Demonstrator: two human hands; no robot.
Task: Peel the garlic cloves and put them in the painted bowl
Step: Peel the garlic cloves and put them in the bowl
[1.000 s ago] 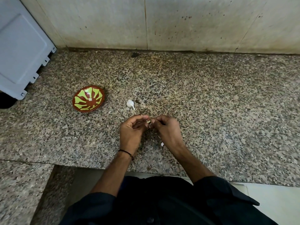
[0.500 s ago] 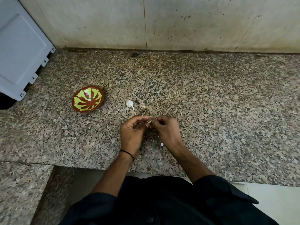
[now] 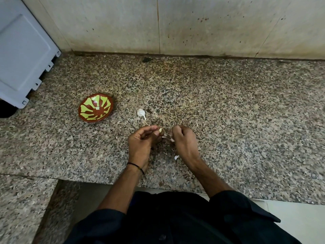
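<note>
The two hands have drawn apart since half a second ago, when their fingertips met over the clove; now a small gap of counter (image 3: 246, 120) shows between them. The left hand (image 3: 140, 143) pinches the garlic clove (image 3: 160, 130) between thumb and fingertips, and only its pale end shows past them. At three o'clock from it, the right hand (image 3: 184, 140) has its fingers curled inward. Pale flecks sit at their tips, but it cannot be told whether they grip a bit of skin. The painted bowl (image 3: 95, 109) stands at ten o'clock from the hands, well apart from them. A pale spot at its centre could be paint or a clove, too small to tell. A white garlic piece (image 3: 141, 113) with a thin tail lies at twelve o'clock from the left hand, near it but not touching. A scrap of peel (image 3: 176, 157) peeks out beside the right wrist, partly hidden by it. A dark thread band (image 3: 136, 165) circles the left wrist. At nine o'clock a grey panel (image 3: 22, 50) is cut off by the frame edge.
</note>
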